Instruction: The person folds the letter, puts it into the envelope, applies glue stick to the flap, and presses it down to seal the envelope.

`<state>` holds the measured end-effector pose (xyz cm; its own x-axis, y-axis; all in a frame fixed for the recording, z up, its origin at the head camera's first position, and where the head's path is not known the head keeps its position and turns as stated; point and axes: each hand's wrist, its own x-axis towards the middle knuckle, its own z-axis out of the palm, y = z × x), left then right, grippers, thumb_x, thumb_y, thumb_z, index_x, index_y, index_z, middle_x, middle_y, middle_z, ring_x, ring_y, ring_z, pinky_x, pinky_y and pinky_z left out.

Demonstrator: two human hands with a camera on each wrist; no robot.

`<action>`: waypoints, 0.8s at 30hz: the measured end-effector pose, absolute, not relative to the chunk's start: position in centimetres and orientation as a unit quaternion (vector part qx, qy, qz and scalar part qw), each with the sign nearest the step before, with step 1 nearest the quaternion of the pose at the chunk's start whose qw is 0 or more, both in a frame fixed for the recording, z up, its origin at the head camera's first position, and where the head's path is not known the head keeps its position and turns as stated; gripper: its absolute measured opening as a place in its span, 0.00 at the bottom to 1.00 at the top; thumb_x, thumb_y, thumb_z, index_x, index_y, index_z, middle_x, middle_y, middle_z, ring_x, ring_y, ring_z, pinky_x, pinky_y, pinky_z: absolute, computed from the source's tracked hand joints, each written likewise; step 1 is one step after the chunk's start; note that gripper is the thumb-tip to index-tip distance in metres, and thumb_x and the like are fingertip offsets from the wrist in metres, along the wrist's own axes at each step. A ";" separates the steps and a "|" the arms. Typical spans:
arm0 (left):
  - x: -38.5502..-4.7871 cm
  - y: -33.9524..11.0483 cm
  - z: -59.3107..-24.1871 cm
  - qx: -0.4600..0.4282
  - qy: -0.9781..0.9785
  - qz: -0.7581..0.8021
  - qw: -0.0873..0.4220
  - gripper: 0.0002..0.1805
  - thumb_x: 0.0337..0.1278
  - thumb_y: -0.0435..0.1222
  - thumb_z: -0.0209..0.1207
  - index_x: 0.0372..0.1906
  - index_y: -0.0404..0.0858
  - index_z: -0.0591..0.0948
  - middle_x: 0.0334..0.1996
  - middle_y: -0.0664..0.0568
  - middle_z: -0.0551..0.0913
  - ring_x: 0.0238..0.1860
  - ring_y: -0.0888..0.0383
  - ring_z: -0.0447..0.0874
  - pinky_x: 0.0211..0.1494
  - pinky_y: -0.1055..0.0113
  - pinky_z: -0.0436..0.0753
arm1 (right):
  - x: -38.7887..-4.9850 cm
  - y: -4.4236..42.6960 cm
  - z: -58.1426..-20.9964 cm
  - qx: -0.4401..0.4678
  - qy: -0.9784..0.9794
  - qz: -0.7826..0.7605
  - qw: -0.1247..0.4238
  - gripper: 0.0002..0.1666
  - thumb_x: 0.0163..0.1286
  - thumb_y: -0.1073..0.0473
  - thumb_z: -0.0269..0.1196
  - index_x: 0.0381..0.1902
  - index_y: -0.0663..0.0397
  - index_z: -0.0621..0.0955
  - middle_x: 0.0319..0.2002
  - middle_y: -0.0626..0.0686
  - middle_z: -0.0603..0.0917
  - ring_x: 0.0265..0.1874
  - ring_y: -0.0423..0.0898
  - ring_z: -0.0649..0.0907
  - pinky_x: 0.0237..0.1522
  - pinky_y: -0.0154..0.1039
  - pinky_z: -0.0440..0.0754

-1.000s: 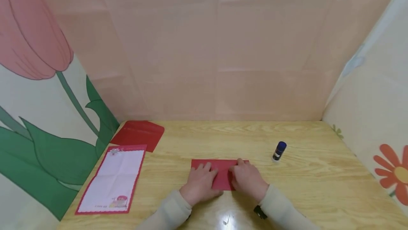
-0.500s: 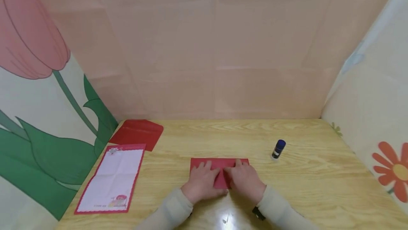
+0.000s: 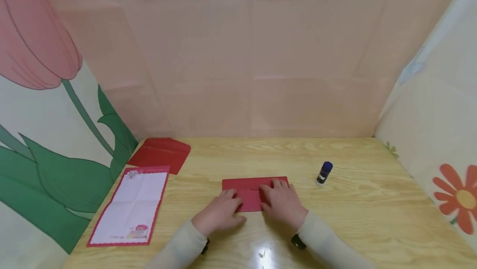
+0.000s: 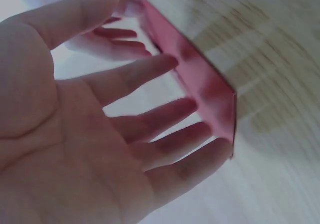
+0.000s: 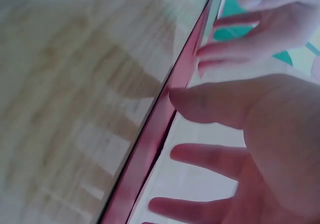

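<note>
A red envelope (image 3: 250, 199) lies flat on the wooden table in front of the person. The left hand (image 3: 220, 214) rests its fingertips on the envelope's left part; in the left wrist view that hand (image 4: 100, 129) has its fingers spread and lightly bent against the red paper (image 4: 207, 84). On the right part lie the fingers of the right hand (image 3: 284, 203). The right wrist view shows the right hand (image 5: 250, 144) with thumb and fingers apart, the thumb tip touching the red paper (image 5: 150, 144).
Another red envelope (image 3: 162, 153) lies at the table's back left, partly under a white sheet with a pink border (image 3: 135, 207). A glue stick with a blue cap (image 3: 324, 173) stands to the right. Hanging cloths with printed flowers (image 3: 463, 198) border the table.
The left hand has drawn back to the left and lower, uncovering more of the envelope. The envelope has shifted slightly away and tilted a little. The right hand's fingers have spread on it.
</note>
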<state>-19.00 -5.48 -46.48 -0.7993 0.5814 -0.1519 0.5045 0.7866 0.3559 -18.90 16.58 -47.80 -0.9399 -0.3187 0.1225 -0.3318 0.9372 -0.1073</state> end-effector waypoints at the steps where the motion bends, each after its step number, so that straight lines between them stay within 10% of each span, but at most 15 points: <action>1: -18.7 -5.9 -46.3 0.293 0.934 0.154 0.132 0.26 0.60 0.51 0.65 0.57 0.39 0.82 0.58 0.46 0.75 0.58 0.51 0.72 0.61 0.53 0.76 | -18.9 16.6 -47.8 0.164 -0.983 0.067 0.055 0.28 0.59 0.47 0.73 0.55 0.53 0.83 0.46 0.61 0.79 0.45 0.60 0.78 0.48 0.62 0.77; 9: -17.2 -10.8 -44.7 0.260 0.931 0.205 0.156 0.24 0.61 0.48 0.66 0.55 0.35 0.82 0.50 0.49 0.81 0.50 0.52 0.78 0.54 0.53 0.81 | -17.8 16.6 -47.5 0.196 -0.973 0.101 0.069 0.08 0.55 0.57 0.74 0.25 0.50 0.84 0.26 0.48 0.75 0.28 0.47 0.74 0.33 0.46 0.76; 24: -15.9 -15.7 -43.0 0.137 0.961 0.215 0.104 0.21 0.60 0.46 0.67 0.53 0.37 0.83 0.51 0.49 0.82 0.54 0.48 0.79 0.58 0.44 0.78 | -19.4 16.6 -48.3 0.214 -0.968 0.117 0.065 0.09 0.56 0.60 0.69 0.33 0.58 0.82 0.31 0.52 0.73 0.29 0.49 0.71 0.32 0.44 0.73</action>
<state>-15.91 -15.72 -43.03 -0.9410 0.3077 -0.1411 0.2185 0.8705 0.4411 -19.41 16.58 -48.26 -0.9000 -0.3989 0.1757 -0.4292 0.8813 -0.1977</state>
